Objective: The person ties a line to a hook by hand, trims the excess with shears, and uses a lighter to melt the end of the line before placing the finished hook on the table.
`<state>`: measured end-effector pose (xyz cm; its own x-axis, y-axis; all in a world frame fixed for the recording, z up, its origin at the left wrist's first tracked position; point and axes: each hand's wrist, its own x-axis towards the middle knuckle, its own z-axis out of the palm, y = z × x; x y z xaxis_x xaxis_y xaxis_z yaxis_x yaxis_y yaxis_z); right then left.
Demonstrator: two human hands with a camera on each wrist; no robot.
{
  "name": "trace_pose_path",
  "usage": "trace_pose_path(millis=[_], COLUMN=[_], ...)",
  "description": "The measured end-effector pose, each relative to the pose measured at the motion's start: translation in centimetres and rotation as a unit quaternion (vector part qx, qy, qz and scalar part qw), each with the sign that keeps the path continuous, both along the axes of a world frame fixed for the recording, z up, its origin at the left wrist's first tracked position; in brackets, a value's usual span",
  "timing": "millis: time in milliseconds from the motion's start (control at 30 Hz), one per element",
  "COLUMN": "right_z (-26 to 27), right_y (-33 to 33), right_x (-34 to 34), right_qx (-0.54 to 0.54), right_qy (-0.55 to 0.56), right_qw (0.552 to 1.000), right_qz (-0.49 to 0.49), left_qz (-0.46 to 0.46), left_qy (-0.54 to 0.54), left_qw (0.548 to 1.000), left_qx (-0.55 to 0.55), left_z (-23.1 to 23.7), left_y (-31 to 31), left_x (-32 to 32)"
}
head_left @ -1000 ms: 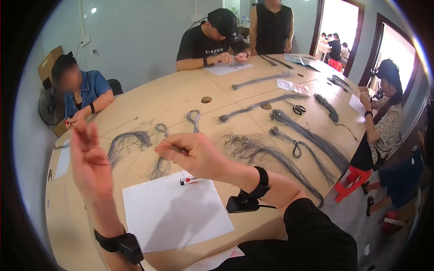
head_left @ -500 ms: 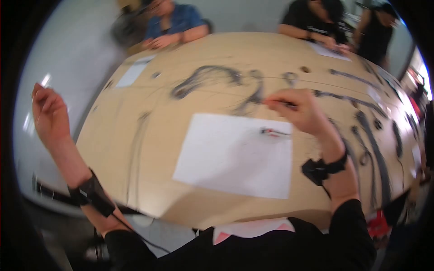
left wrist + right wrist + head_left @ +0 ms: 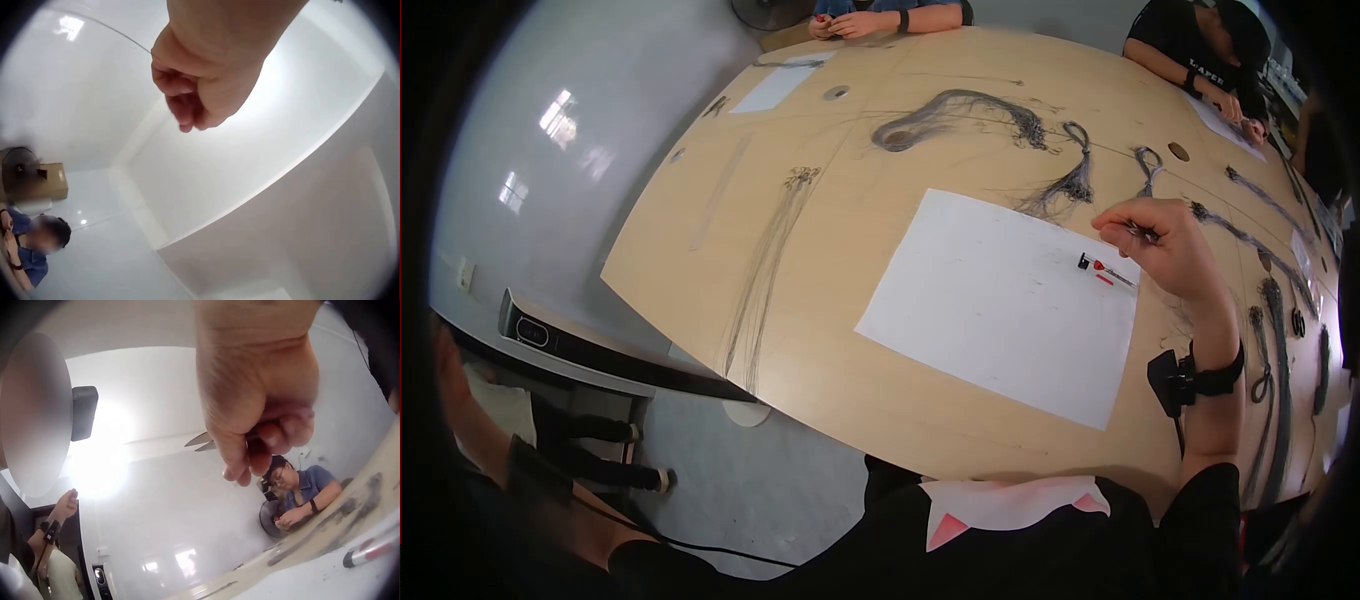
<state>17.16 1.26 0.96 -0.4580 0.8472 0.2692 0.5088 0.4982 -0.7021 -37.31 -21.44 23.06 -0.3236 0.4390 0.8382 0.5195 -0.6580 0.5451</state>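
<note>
In the head view my right hand is raised over the far right corner of the white sheet. Its fingers curl round small metal snips, whose two pointed blades stick out past the thumb in the right wrist view; the rest is hidden in the palm. My left hand is lifted high, far out to the left, its fingers curled. A thin line runs up to its pinched thumb and finger. A clear tube with a black cap and red parts lies on the sheet below my right hand.
Long thin strands with hooked ends lie left of the sheet. Beyond it are a grey line bundle and looped bundles; several more lie right. People sit across the table. Another person stands behind its left edge.
The head view has turned left and down. My left hand has swung outward to the left, up to the view's edge. My right hand stays raised near the sheet, still holding the snips.
</note>
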Motion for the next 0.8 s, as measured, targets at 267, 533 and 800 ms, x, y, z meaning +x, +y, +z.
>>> trace_pose_path(millis=[267, 533, 800], right_z=[-1.1, -1.9, -2.1], right_y=[0.1, 1.1, 1.9], right_x=[-0.4, -0.2, 0.0], right_qx=[-0.019, 0.005, 0.007], right_qy=[0.03, -0.015, -0.048], right_qw=[0.999, 0.999, 0.999], right_qz=[0.035, 0.036, 0.018], left_qz=[0.214, 0.216, 0.215], left_qy=[0.299, 0.312, 0.343], left_qw=[0.851, 0.843, 0.833], left_qx=[-0.376, -0.38, -0.376], left_z=[-21.1, -30.4, -32.6], left_y=[21.3, 32.1, 34.0], left_x=[3.8, 6.7, 7.3])
